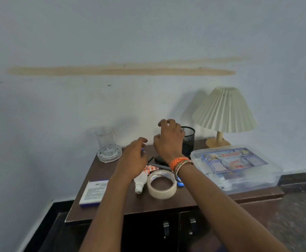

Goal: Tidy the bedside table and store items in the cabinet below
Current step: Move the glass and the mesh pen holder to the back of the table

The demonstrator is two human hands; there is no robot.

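Note:
A dark wooden bedside table (pixel 166 202) carries a roll of beige tape (pixel 162 184), a white bulb-like item (pixel 140 180), an orange-and-white pack (pixel 149 169), a grey pen (pixel 158 165) and a white-and-blue box (pixel 94 192). My left hand (pixel 132 160) hovers over the middle of the table, its fingers loosely curled; a small blue tip (pixel 142 149) shows beside the fingertips. My right hand (pixel 168 139) hangs higher, in front of a black mesh pen cup (pixel 189 140), with its fingers loosely curled and empty. Below the table, the cabinet doors (pixel 177 231) are closed.
A glass (pixel 106 138) stands in a glass ashtray (pixel 109 154) at the back left. At the back right is a pleated lamp (pixel 224 113). A clear plastic box (pixel 236 167) fills the right side. A small blue object (pixel 180 183) lies under my right wrist. The wall is close behind.

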